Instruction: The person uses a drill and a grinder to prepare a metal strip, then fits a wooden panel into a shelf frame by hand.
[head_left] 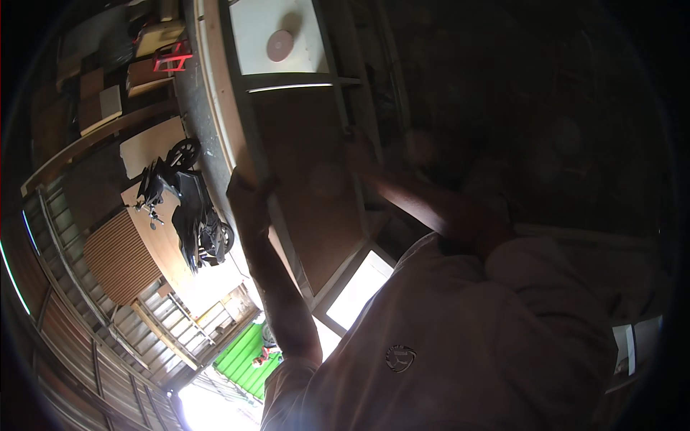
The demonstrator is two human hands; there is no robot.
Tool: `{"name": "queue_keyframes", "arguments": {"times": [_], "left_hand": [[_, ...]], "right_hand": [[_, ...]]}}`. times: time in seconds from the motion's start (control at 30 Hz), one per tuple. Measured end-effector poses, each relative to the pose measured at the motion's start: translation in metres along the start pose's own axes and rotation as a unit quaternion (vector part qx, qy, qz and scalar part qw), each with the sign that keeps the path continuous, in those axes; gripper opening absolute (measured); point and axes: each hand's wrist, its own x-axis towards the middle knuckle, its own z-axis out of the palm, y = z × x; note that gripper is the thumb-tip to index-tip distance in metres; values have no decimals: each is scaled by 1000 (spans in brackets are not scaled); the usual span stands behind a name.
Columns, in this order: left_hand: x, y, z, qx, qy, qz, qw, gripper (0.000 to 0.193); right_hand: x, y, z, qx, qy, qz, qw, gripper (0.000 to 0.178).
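Note:
A long frame [310, 281] with a dark brown panel [302, 151] set in it stretches away in front of me. My left hand [249, 197] is closed round its left rail, the thumb lying toward the panel. At the opposite rail, my right hand [361, 154] is closed on the edge; deep shadow hides most of its fingers. Beyond the panel's far end, a round pinkish disc [279, 45] shows against a white surface [251, 21].
To the left, a black motorbike [192, 208] stands near wooden boards [154, 147] and a ribbed brown panel [122, 248]. A red stool [172, 56] is at the far left. Someone in red [260, 357] appears by a green sheet [241, 355]. The right side is very dark.

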Motion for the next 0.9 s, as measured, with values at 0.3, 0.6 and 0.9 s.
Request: {"name": "queue_keyframes", "arguments": {"times": [0.3,0.6,0.9], "left_hand": [[-8,-15,-16,45,55,-76,995,86],[-40,-5,29,132,208,-114,962,82],[-57,-9,-45,115,239,-173,948,83]], "right_hand": [[-5,-6,-27,-23,-104,-30,994,47],[26,14,-84,86,-307,29,948,59],[31,36,-87,156,-427,49,890,65]]}}
